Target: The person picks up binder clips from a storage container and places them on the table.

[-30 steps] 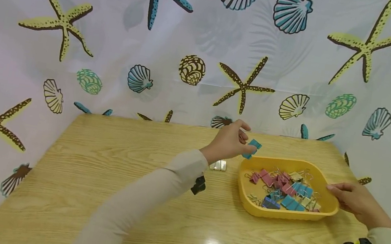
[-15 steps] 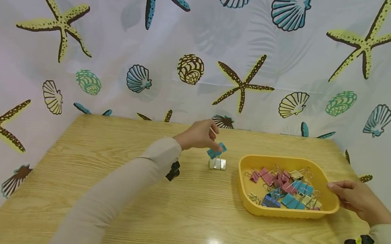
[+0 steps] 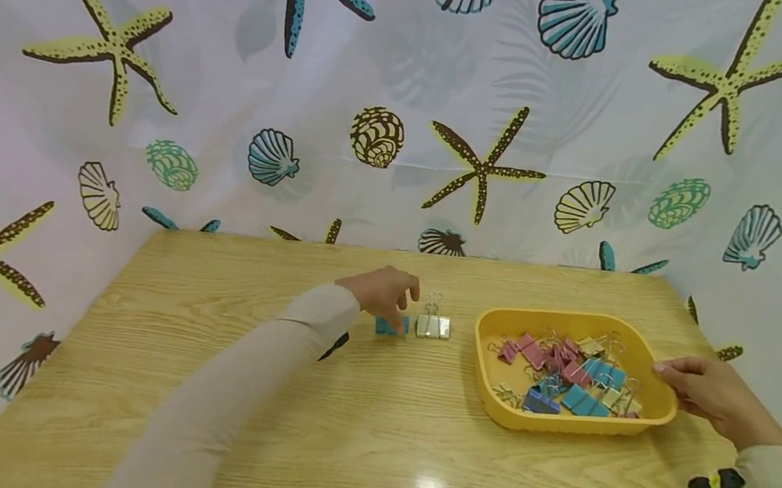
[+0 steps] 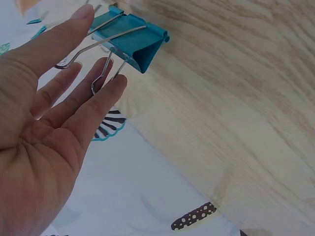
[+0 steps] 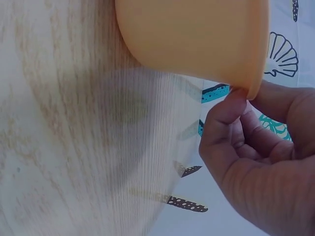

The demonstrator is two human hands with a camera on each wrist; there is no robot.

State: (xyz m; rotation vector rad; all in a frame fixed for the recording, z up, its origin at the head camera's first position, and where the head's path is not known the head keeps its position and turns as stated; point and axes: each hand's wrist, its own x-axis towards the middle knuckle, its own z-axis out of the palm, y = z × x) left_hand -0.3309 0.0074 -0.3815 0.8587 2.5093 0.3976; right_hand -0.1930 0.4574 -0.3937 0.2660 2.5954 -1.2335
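Note:
A blue binder clip [image 3: 387,325] sits on the table just left of a silver binder clip [image 3: 433,327], whose wire handles stand up. My left hand [image 3: 381,290] is over the blue clip with thumb and fingers spread apart. Seen from the left wrist, the blue binder clip [image 4: 132,38] has its wire handles between the thumb and the fingers, which are not closed on it. My right hand [image 3: 716,395] pinches the right rim of a yellow tray [image 3: 564,427]. From the right wrist, thumb and index finger grip the tray's rim [image 5: 256,73].
Inside the tray lie several binder clips, among them pink clips [image 3: 532,351], blue clips [image 3: 585,402] and yellow ones. A patterned curtain [image 3: 338,194] with starfish and shells borders the wooden table [image 3: 332,438] at the back and sides.
My left hand has carried the blue binder clip leftward from above the tray, past the silver clip, down to the table, and its fingers have spread. The right hand stays on the tray.

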